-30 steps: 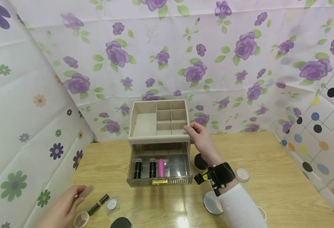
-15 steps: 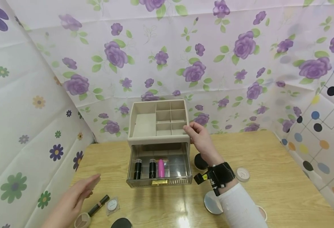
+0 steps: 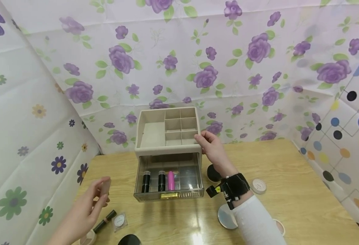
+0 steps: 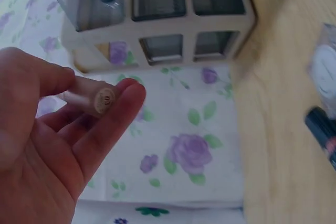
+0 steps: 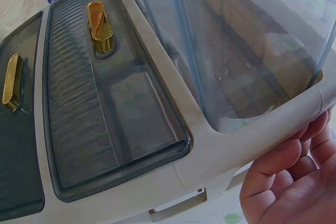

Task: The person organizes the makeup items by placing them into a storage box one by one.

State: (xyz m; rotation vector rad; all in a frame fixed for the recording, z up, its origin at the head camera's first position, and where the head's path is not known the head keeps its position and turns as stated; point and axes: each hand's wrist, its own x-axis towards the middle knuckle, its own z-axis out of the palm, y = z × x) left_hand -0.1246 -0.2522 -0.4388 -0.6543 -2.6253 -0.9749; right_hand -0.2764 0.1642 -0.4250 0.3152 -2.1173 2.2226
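My left hand [image 3: 85, 207] pinches a small beige-pink lipstick [image 4: 94, 96] between thumb and fingers, above the table's left side. A round label with a number shows on the lipstick's end in the left wrist view. My right hand [image 3: 213, 149] grips the right side of the cream makeup organizer [image 3: 168, 149] near its top. The organizer's clear top drawer [image 3: 180, 195] is pulled out. Inside the drawer are two black tubes [image 3: 162, 181] with clear ends and a bright pink tube [image 3: 171, 181]. Gold handles [image 5: 98, 24] mark the lower drawers in the right wrist view.
On the left of the table lie a dark tube [image 3: 104, 221], a small clear square case [image 3: 119, 221], a round palette [image 3: 88, 238] and a black round lid [image 3: 129, 240]. To the right are a black round case [image 3: 213, 173], a silver disc [image 3: 226, 217] and a white round compact [image 3: 259, 186].
My left hand has risen and moved right, towards the organizer, turning with the lipstick in its fingers. The right hand keeps its hold. The head view has shifted slightly.
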